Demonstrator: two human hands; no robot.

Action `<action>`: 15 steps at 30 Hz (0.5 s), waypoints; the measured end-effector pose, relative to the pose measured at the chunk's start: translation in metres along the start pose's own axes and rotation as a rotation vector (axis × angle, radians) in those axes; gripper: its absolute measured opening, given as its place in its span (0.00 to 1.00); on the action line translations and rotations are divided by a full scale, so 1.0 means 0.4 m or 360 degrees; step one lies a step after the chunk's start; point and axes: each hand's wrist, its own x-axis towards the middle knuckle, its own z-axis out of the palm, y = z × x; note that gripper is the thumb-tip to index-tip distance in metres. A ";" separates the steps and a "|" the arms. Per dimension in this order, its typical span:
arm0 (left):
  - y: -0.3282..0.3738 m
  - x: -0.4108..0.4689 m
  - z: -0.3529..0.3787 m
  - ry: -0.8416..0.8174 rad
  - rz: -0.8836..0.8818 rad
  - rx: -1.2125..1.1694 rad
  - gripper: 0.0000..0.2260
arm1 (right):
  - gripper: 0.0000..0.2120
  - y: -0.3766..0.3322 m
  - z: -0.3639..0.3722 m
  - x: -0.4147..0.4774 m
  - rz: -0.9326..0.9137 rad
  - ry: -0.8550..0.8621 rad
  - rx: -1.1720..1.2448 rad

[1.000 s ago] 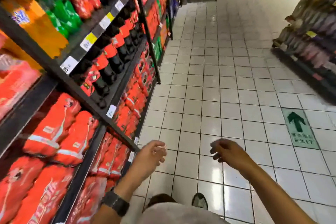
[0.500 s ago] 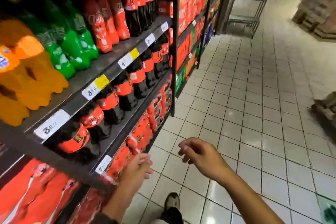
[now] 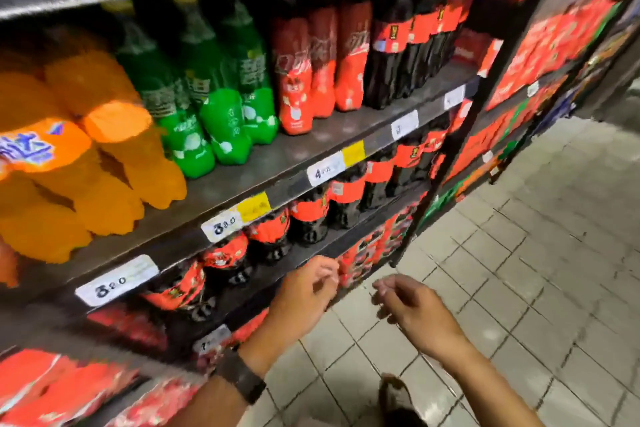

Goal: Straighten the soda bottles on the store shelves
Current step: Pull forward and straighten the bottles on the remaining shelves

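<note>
Two shelves of soda fill the left side of the view. On the upper one stand orange bottles (image 3: 104, 121) at the near end, then green bottles (image 3: 214, 104), then red-wrapped bottles (image 3: 311, 73), then dark cola bottles (image 3: 398, 59) with red labels. They are packed side by side in rows, though blur smears their outlines. The shelf below carries a lower row of cola bottles (image 3: 311, 218) with red bands, standing close to its front edge. Whether any of them leans or is turned cannot be told through the blur. White price tags (image 3: 117, 279) and yellow tags (image 3: 254, 206) line the shelf edges.

The left hand (image 3: 304, 291) hovers right at the front edge of that lower shelf, near the cola row. Its grip is loose — fingers softly curled, nothing in it — and I cannot tell whether it touches the edge. A dark watch (image 3: 242, 378) sits on its wrist. The right hand (image 3: 415, 315) hangs just beside it over the tiled floor (image 3: 519, 288), apart from the shelves. Its fingers are bent just as loosely, thumb near the fingertips, and it holds nothing. A shoe (image 3: 394, 399) shows on the tiles below it. Red packs (image 3: 52, 388) lie on the lowest shelves, and red cases (image 3: 540, 45) fill the next bay.
</note>
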 end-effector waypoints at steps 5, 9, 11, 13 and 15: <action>-0.090 -0.025 -0.036 0.0402 -0.0414 0.0201 0.08 | 0.07 -0.028 0.018 0.194 -0.0354 -0.0446 -0.0373; -0.128 -0.117 -0.042 0.0879 -0.0716 0.0202 0.08 | 0.07 -0.069 0.078 0.290 -0.0592 -0.0773 -0.0553; -0.142 -0.147 -0.062 0.1040 -0.0835 0.0416 0.11 | 0.11 -0.095 0.119 0.329 -0.0722 -0.0901 -0.0592; -0.142 -0.172 -0.095 0.1148 -0.0854 0.0722 0.15 | 0.16 -0.121 0.165 0.354 -0.0844 -0.0982 -0.0611; -0.132 -0.179 -0.135 0.1242 -0.0809 0.0970 0.20 | 0.22 -0.155 0.212 0.367 -0.1060 -0.1022 -0.0729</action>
